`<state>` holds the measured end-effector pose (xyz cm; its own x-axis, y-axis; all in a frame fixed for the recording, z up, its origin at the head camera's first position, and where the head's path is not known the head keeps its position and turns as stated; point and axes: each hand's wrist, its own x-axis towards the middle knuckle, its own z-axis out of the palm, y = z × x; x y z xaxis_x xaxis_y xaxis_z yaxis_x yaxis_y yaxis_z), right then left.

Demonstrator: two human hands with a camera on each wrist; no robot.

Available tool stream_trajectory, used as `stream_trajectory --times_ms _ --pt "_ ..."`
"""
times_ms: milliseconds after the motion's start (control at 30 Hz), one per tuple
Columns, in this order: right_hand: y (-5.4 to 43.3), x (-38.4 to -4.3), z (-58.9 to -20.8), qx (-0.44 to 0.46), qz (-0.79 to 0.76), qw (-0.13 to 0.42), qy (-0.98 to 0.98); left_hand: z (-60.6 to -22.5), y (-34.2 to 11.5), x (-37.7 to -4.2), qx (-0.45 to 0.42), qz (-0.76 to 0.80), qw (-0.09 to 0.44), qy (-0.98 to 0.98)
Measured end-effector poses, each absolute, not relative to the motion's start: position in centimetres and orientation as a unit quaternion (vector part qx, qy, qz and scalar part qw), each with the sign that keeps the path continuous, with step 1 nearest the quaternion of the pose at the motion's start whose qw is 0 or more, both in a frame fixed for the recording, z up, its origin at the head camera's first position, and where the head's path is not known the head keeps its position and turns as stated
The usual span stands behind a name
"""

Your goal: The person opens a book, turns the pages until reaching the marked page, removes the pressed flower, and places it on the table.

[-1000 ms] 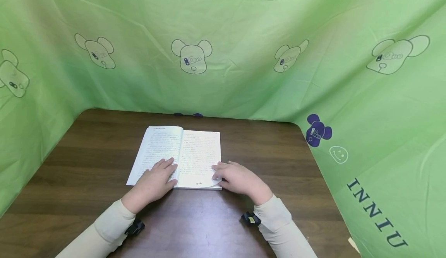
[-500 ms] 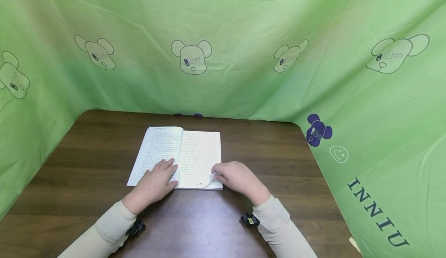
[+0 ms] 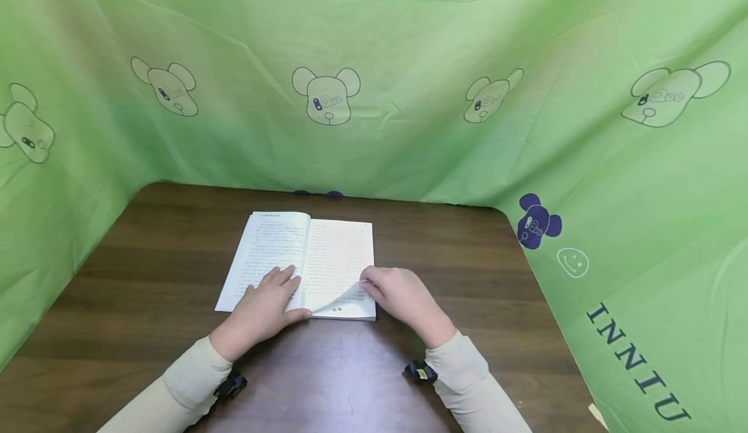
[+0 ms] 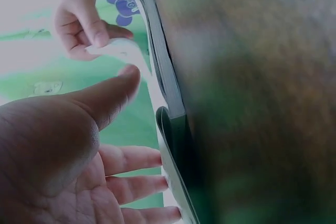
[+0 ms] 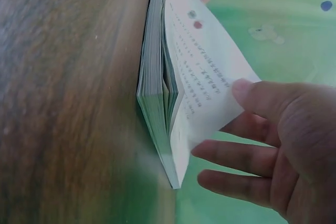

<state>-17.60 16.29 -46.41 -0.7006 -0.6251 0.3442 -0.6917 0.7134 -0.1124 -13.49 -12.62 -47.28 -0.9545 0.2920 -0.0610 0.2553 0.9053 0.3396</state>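
Observation:
An open book with printed text lies on the brown table. My left hand rests on the lower part of its left page, fingers extended and thumb reaching past the spine. In the left wrist view that thumb stands apart from the fingers. My right hand pinches the lower right corner of a page between thumb and fingers. This page is lifted and curves up from the right-hand stack. Text and two small round marks show in the right wrist view, beside the thick page block.
The wooden table extends around the book on every side. Green cloth with bear-head drawings hangs behind and beside it. Black wrist devices sit at both cuffs. A small pale scrap lies by the table's right edge.
The right hand's fingers have curled in and raised the page corner, which bends upward toward the spine. The left thumb has stretched farther right across the spine's lower end.

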Motion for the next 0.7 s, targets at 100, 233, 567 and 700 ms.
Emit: stream_trajectory --times_ms 100,233,567,700 --pt "16.2 -17.58 -46.25 0.358 0.123 0.162 -0.911 -47.29 -12.5 -13.43 0.14 0.166 0.046 0.975" --pt "16.09 -17.48 -46.09 0.357 0.13 0.174 -0.909 -47.33 -12.32 -13.27 0.137 0.166 0.035 0.976" --pt "16.0 -17.46 -45.79 0.367 0.144 0.203 -0.896 -47.39 -12.12 -13.26 0.127 0.164 0.019 0.978" --pt "16.07 -17.49 -45.65 0.37 0.156 0.222 -0.889 -47.55 -12.13 -13.25 0.128 0.162 0.015 0.978"
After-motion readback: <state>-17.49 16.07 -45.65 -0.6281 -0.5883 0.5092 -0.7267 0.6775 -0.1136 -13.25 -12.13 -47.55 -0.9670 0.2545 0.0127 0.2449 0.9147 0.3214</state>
